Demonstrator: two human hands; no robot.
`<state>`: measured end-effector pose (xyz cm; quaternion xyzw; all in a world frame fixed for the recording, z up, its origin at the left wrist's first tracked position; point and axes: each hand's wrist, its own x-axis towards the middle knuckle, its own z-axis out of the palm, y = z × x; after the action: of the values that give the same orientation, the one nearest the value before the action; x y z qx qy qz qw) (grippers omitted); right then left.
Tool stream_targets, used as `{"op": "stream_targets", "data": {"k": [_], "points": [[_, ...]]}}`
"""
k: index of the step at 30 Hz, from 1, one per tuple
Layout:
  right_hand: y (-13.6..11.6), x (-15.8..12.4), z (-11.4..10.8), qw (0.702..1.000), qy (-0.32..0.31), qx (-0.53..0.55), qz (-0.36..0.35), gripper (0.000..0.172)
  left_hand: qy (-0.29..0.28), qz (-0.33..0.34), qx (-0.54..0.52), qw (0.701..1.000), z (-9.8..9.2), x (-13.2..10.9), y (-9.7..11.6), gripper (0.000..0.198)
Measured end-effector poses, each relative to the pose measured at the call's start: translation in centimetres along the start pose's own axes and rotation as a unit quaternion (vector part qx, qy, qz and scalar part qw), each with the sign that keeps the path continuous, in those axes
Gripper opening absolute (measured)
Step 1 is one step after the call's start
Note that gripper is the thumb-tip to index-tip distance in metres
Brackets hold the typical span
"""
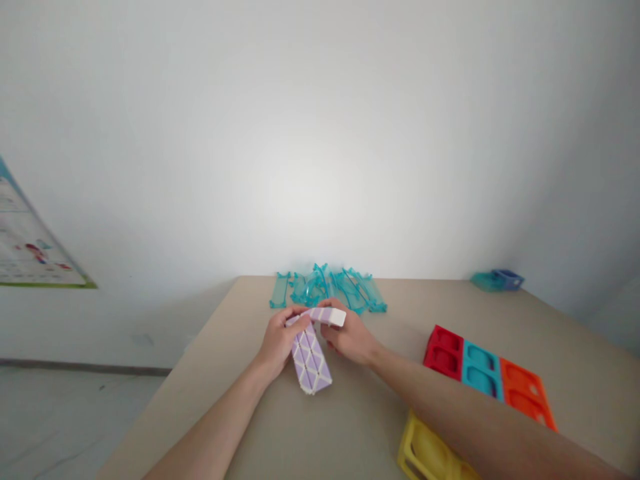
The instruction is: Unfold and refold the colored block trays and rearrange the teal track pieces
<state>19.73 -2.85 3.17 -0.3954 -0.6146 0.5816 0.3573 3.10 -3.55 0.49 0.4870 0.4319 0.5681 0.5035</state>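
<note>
purple-and-white folding puzzle [311, 357] gripped between left hand [280, 341] and right hand [353, 337], top end bent over toward the right, above the table [350, 413]. clear blue track pieces [327, 288] just behind; coloured trays [487, 373] right; bare tabletop left.

Purple-white snake puzzle [311, 357], bent, held above table

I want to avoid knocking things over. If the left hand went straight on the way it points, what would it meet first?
Probably the pile of clear teal track pieces. The left hand, holding the purple-and-white snake puzzle, points away toward the wall, and the pile lies just beyond it. Depth is unclear.
</note>
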Motion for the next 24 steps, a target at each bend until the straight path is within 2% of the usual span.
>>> {"op": "stream_targets", "data": {"k": [2,4,6,10,12,20,24], "points": [[-0.1,-0.2,0.1,0.988,0.066,-0.094,-0.102,0.030,-0.009,-0.021,-0.021,1.000,0.1,0.0,-0.2,0.024],[-0.3,-0.4,0.1,0.966,0.113,-0.169,-0.162,0.023,-0.031,-0.018,-0.028,0.999,0.1,-0.1,-0.1,0.024],[-0.6,-0.3,0.2,0.968,0.126,-0.162,-0.144,0.023,-0.040,0.003,-0.025,0.999,0.2,-0.4,0.2,0.024],[-0.6,0.2,0.5,0.990,0.122,-0.059,-0.048,0.048,-0.044,0.055,0.005,0.998,0.3,-0.8,0.7,0.027],[-0.4,0.5,0.6,0.993,0.111,-0.019,-0.020,0.055,-0.041,0.067,0.018,0.997,0.2,-0.7,0.7,0.030],[-0.1,0.9,0.6,0.989,0.122,0.078,0.004,0.051,-0.032,0.069,-0.001,0.997,0.3,-0.6,0.6,0.035],[-0.3,0.8,0.6,0.987,0.128,0.096,-0.001,0.048,-0.012,0.030,-0.068,0.997,1.0,-0.6,0.5,0.043]]}}
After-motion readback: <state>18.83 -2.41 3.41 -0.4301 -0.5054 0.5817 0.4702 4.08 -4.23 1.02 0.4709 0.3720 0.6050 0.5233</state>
